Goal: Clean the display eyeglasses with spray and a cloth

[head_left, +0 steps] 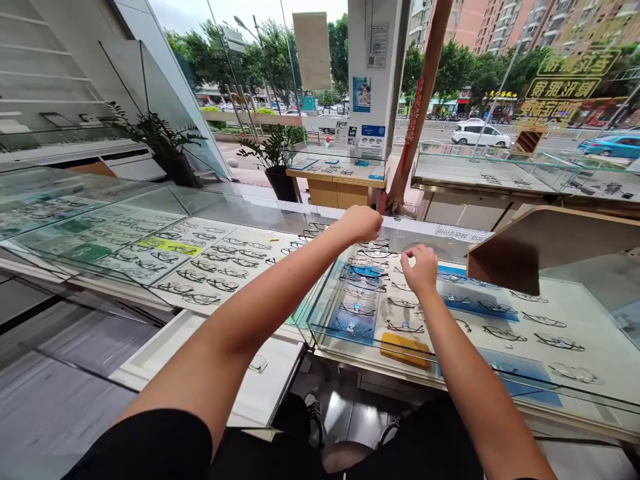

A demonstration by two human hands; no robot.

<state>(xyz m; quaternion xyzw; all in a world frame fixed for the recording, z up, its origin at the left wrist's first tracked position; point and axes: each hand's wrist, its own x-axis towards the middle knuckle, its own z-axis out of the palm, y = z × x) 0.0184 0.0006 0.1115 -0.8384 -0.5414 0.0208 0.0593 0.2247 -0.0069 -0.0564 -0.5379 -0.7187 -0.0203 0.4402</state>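
My left hand [363, 224] is closed like a fist above the glass top of a display counter [320, 330], with its fingers facing away from me. What it holds, if anything, is hidden. To its right, my right hand [421, 268] is held over the same counter, its thumb and fingers curled towards each other; I cannot make out anything between them. Just below my left hand is a row of dark-framed eyeglasses [373, 253]. Inside the case under my hands, more eyeglasses [356, 309] rest on blue panels, near a yellow case [405, 349].
A brown angled board [530, 243] stands on the counter at the right. Many eyeglasses [220, 272] fill the cases at the left. An open white drawer [270, 387] juts out at my left knee. Potted plants [273, 157] and further display cases [340, 170] stand by the windows.
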